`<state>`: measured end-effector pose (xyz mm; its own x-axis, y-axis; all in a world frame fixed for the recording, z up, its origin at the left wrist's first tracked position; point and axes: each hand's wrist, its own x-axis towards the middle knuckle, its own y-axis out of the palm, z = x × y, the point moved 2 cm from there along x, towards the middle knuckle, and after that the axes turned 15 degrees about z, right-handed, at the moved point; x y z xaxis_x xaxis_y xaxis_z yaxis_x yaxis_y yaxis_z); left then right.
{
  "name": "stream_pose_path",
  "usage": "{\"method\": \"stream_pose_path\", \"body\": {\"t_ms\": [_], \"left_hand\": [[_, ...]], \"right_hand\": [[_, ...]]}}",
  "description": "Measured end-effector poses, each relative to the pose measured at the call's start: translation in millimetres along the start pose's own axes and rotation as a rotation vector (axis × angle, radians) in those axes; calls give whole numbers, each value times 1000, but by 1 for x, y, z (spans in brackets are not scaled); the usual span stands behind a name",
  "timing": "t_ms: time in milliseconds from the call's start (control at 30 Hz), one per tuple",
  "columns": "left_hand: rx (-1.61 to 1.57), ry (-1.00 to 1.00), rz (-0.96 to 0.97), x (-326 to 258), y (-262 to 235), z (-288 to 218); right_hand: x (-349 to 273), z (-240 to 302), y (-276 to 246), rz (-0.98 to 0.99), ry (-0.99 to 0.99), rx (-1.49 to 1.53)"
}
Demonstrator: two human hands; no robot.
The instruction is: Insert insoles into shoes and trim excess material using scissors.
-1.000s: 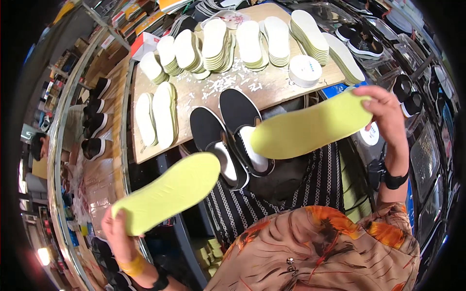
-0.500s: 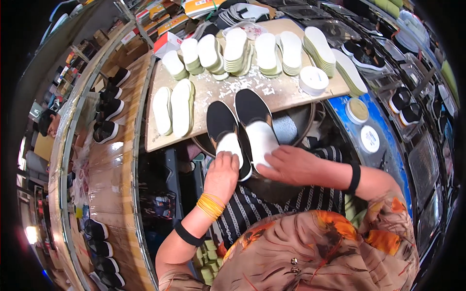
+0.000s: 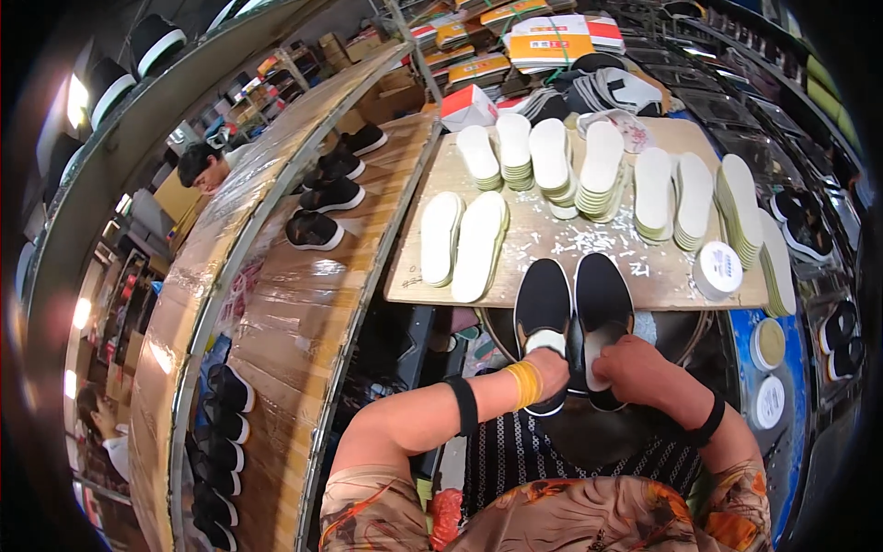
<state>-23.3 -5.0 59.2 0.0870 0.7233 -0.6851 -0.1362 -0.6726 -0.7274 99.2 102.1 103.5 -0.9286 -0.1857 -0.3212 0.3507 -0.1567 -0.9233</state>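
Observation:
Two black slip-on shoes with white soles stand side by side in front of me, toes pointing away: a left shoe [image 3: 541, 293] and a right shoe [image 3: 602, 287]. My left hand [image 3: 550, 372] reaches into the opening of the left one, over a white insole [image 3: 546, 340]; its fingertips are hidden inside. Inside the other shoe, my right hand [image 3: 636, 370] is curled with its fingers closed on a pale insole [image 3: 596, 344] that lies partly in shadow. The shoe heels rest on a dark rounded support [image 3: 589, 431].
A wooden board [image 3: 405, 276] ahead bears several insole stacks [image 3: 602, 161], white scraps [image 3: 593, 241] and a round white tub [image 3: 717, 270]. More tubs stand on a blue surface [image 3: 750, 419] at right. Shelving [image 3: 359, 304] at left holds black shoes [image 3: 324, 195]. Farther left is another person [image 3: 204, 167].
My view has swung left, shifting the scene rightward. Both hands have gone deeper into the shoes. The insoles, which stuck out broadly over the openings, now sit mostly inside.

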Motion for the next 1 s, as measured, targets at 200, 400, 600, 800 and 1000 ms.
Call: {"method": "stream_pose_path", "body": {"t_ms": [200, 400, 600, 800, 1000], "left_hand": [[-895, 17, 527, 8, -10, 36], [-1461, 45, 360, -3, -13, 39], [-971, -148, -230, 15, -13, 18], [-1083, -81, -693, -12, -9, 20], [-1176, -489, -850, -194, 31, 61]], "right_hand": [[12, -7, -6, 201, -27, 4], [-1, 14, -16, -132, -166, -45], [31, -7, 2, 536, 37, 118], [13, 20, -46, -122, -357, 84], [-41, -9, -82, -597, 83, 738]]}}
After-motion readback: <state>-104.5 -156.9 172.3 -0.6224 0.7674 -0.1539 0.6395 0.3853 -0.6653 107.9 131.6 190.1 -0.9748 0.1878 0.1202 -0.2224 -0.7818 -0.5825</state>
